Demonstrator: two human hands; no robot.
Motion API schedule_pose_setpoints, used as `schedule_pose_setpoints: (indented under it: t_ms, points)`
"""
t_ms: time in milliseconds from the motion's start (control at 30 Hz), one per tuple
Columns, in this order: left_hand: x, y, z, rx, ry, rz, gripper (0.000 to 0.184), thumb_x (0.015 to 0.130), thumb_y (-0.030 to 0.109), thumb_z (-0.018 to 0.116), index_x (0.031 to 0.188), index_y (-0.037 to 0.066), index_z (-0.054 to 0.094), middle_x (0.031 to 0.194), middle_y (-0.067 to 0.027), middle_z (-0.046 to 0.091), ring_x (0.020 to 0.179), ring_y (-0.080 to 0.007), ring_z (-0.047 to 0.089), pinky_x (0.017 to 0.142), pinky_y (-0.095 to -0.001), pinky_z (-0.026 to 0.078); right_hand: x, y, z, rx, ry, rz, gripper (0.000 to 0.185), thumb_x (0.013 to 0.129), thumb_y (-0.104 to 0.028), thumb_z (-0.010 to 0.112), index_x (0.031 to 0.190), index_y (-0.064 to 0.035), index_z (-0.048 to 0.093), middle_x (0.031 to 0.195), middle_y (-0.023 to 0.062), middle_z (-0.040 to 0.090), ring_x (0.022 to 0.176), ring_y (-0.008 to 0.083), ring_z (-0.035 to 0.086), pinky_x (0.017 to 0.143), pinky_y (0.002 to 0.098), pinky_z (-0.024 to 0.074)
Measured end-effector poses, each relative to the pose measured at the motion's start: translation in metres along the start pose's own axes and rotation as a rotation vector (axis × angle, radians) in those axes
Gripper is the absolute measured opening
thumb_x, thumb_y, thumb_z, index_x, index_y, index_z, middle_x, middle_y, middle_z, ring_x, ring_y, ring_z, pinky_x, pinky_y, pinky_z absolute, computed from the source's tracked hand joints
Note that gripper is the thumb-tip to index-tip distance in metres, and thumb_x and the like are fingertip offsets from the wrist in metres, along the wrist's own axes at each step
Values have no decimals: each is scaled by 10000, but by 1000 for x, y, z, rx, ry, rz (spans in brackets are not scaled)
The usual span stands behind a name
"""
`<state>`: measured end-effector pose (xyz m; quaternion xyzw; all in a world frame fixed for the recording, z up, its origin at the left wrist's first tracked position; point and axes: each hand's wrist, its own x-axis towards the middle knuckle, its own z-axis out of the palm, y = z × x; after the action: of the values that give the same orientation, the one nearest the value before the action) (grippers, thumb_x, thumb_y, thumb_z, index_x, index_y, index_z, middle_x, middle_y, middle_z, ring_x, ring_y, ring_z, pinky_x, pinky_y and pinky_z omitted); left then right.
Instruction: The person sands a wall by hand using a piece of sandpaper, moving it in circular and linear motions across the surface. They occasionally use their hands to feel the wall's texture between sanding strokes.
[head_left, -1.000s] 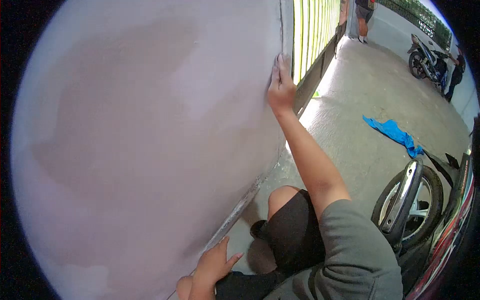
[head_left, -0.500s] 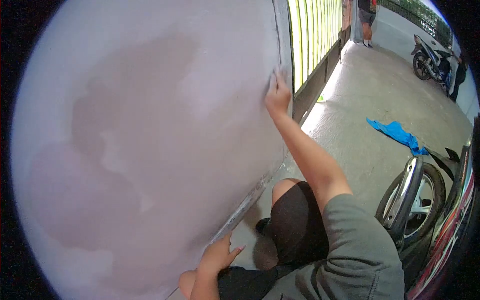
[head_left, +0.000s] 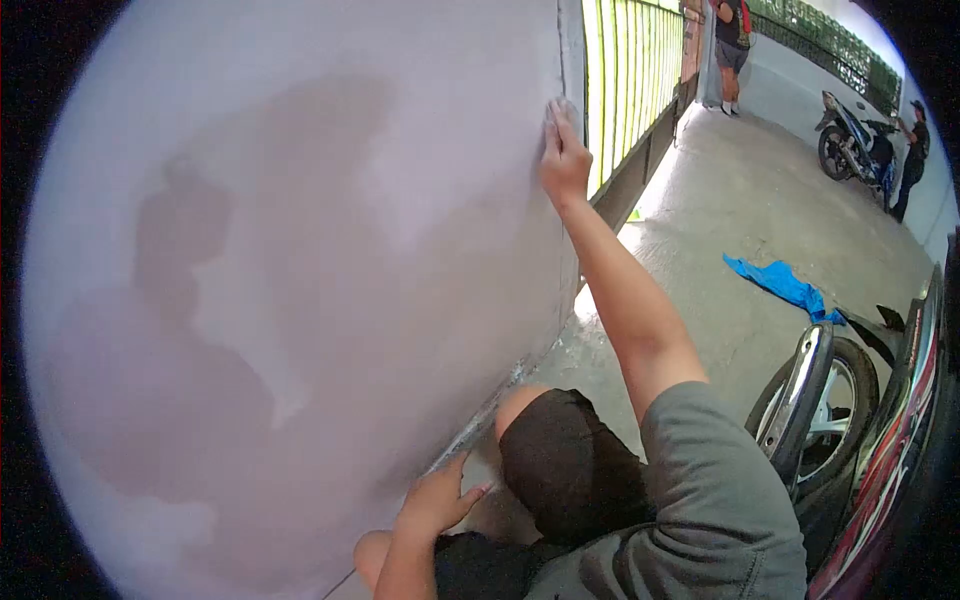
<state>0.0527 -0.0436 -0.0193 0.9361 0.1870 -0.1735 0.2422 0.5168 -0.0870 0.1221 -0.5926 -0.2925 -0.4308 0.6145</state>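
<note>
A smooth pale wall (head_left: 330, 300) fills the left and middle of the view, with shadows across it. My right hand (head_left: 567, 160) is raised to the wall's right edge, its fingers close together against the surface. The fingertips look whitish; what they grip, if anything, I cannot make out. Low down, my left hand (head_left: 437, 500) rests at the foot of the wall beside the rough, whitish bottom edge (head_left: 490, 405). Its thumb is spread away from the fingers, and it holds nothing visible.
Beyond the wall's edge stands a barred gate (head_left: 635, 90). A motorcycle wheel (head_left: 835, 410) is close on the right, near a blue cloth (head_left: 780, 285) on the concrete floor (head_left: 690, 230). Farther back are another motorcycle (head_left: 855, 145) and two people (head_left: 733, 50).
My right hand has slid up along the wall's edge. My right knee has shifted left and down. The left hand stays nearly in place.
</note>
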Motion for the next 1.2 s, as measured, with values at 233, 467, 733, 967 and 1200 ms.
schedule_pose_setpoints:
  t_ms: [233,467,733,967,1200]
  points:
    - [-12,5,-7,-34,-21,58,763,905,535,614,1416,-6,447,1073,-266,680,1017,-439,654,895,-511,506,-117,57,-22,-160,-85,143,386,996,-120,535,1381,-133,564,1403,227,513,1353,322,463,1064,379,439]
    - [-11,2,-16,-19,-35,67,804,917,580,571,1407,-44,437,1020,-271,682,948,-426,667,876,-494,500,-202,94,-50,-157,-219,394,397,1016,-125,517,1412,-99,529,1435,172,522,1349,239,492,1061,301,417]
    - [12,3,-10,-28,-73,43,768,902,509,630,1405,-38,440,1015,-224,699,951,-399,674,872,-468,510,-98,53,1,-29,94,29,349,1005,-69,494,1340,-42,588,1383,203,562,1365,319,469,1114,370,377]
    - [18,-4,3,-75,29,75,701,836,329,762,1352,-61,492,981,-198,703,902,-348,682,818,-447,519,1,37,-3,67,43,17,391,973,-231,585,1347,-117,591,1125,228,696,1022,276,705,913,310,483]
    - [17,-24,26,-130,-7,-74,621,861,349,748,1325,-5,535,999,-216,706,910,-386,690,790,-460,544,-74,83,-24,-51,28,-253,314,944,-39,591,1234,-141,655,1115,173,704,821,298,732,660,330,558]
